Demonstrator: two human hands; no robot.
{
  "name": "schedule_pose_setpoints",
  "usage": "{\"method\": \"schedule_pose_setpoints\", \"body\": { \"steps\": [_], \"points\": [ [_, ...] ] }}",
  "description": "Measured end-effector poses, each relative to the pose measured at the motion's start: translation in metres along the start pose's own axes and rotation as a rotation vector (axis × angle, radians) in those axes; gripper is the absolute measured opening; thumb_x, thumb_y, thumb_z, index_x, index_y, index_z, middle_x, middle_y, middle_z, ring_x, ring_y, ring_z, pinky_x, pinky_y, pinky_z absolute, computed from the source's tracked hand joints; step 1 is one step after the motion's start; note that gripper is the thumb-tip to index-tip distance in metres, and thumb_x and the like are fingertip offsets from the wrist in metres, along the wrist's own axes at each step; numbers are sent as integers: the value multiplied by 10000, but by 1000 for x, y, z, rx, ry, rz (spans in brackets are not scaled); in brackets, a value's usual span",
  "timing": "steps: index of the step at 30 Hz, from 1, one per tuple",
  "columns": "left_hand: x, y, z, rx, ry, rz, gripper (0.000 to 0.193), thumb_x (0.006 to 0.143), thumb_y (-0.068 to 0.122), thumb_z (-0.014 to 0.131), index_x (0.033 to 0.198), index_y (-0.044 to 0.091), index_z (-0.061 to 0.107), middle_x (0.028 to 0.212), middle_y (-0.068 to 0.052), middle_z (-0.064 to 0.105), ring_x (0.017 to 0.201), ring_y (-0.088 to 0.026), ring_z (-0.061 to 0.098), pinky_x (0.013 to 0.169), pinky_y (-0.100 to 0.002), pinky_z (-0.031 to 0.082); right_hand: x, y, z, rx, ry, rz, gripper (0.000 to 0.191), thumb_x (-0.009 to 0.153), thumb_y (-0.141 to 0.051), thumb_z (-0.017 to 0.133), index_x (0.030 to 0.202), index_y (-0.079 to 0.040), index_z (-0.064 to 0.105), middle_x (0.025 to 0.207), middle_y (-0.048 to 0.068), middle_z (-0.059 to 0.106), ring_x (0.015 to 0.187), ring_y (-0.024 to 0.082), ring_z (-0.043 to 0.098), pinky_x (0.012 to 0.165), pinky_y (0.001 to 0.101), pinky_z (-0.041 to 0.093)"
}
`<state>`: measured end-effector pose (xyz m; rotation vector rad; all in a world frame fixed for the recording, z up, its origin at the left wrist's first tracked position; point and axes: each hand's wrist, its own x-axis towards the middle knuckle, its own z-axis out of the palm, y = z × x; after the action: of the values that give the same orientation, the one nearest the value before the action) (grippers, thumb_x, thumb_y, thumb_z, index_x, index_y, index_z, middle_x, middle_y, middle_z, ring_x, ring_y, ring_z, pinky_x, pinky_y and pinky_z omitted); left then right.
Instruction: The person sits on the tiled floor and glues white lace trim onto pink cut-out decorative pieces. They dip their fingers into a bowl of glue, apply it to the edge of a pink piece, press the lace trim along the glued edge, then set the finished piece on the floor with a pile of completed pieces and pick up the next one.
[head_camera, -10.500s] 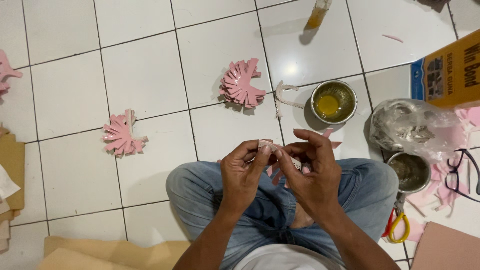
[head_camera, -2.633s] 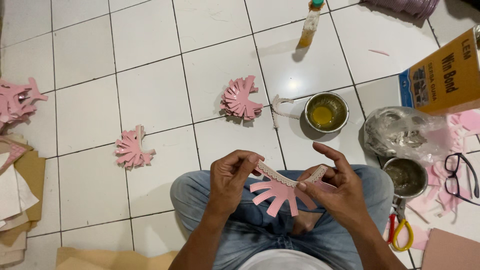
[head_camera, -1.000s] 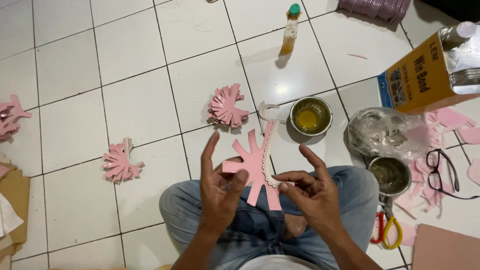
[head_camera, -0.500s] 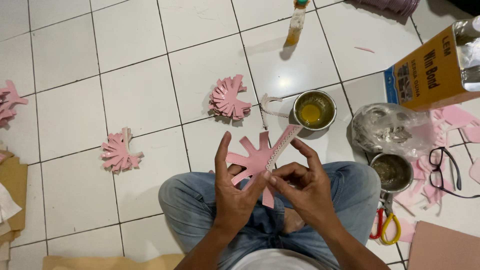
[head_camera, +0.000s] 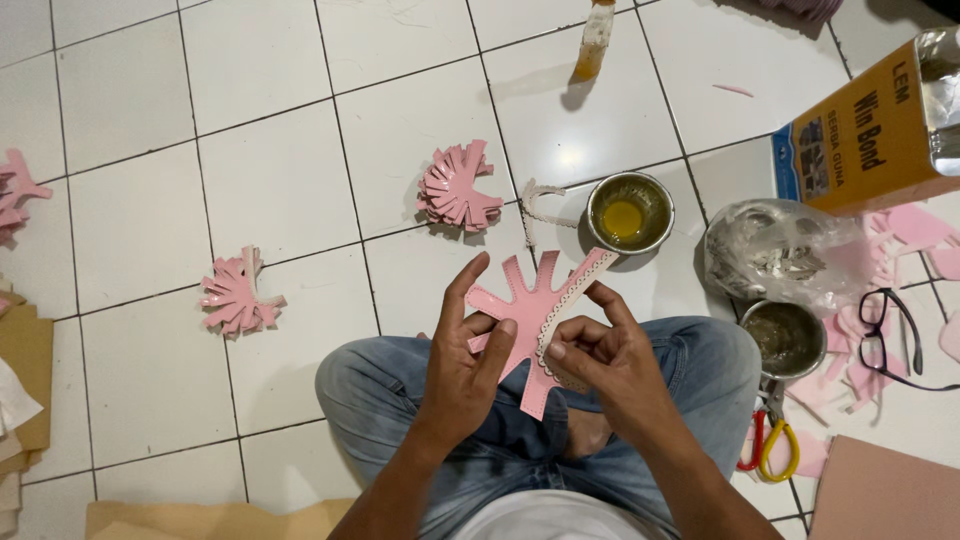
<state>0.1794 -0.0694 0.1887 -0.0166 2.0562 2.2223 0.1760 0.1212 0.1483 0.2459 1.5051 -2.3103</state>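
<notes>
Pink cutout (head_camera: 522, 318) pinched between left hand (head_camera: 462, 365) and right hand (head_camera: 598, 352).

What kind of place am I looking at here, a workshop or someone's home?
Probably an informal craft workspace on a white tiled floor, maybe at home. Stacks of pink cut pieces, a metal bowl of yellow glue and scissors lie about the seated person.

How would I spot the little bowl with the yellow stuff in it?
Start at the yellow box at the right edge. Just left of it on the white floor sits a steel bowl. Unlike the bowl by the scissors, it holds bright yellow liquid.
</notes>
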Motion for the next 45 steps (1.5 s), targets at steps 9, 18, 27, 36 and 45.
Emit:
{"method": "schedule_pose_setpoints", "body": {
  "steps": [9,18,27,36,45],
  "points": [
    [17,14,-13,127,-199,-48,655,993,95,585,1594,70,326,781,-34,703,711,-37,551,636,-208,462,-2,4,3,6,17,-28,793,861,-17,706,1558,-13,327,967,128,719,864,169,702,768,338,594],
    [21,-9,-17,40,-188,-110,686,992,133,645,1598,72,329,849,-56,692,724,-57,537,635,-226,453,1,10,3,31,164,-104,759,871,-39,715,1540,-2,357,1082,163,706,939,194,717,749,358,630],
    [17,-22,-14,-75,-188,-159,640,1014,173,608,1580,69,327,878,-49,695,793,-79,648,765,-281,612,1,5,7,-24,118,-125,802,829,-14,737,1523,0,336,1167,178,708,1028,216,726,849,390,645],
    [16,-30,-11,9,-126,-102,631,1037,194,607,1591,46,341,817,-49,646,732,-64,547,701,-253,534,1,13,9,25,177,-149,839,820,12,772,1534,59,336,1105,182,711,1009,210,712,874,370,611],
    [1,-58,3,-143,-186,-197,279,955,169,750,1145,-22,679,927,-6,703,823,-51,621,737,-244,542,6,17,7,59,206,-227,802,836,53,770,1538,78,382,1113,172,711,982,202,695,885,345,583]
  ]
}}
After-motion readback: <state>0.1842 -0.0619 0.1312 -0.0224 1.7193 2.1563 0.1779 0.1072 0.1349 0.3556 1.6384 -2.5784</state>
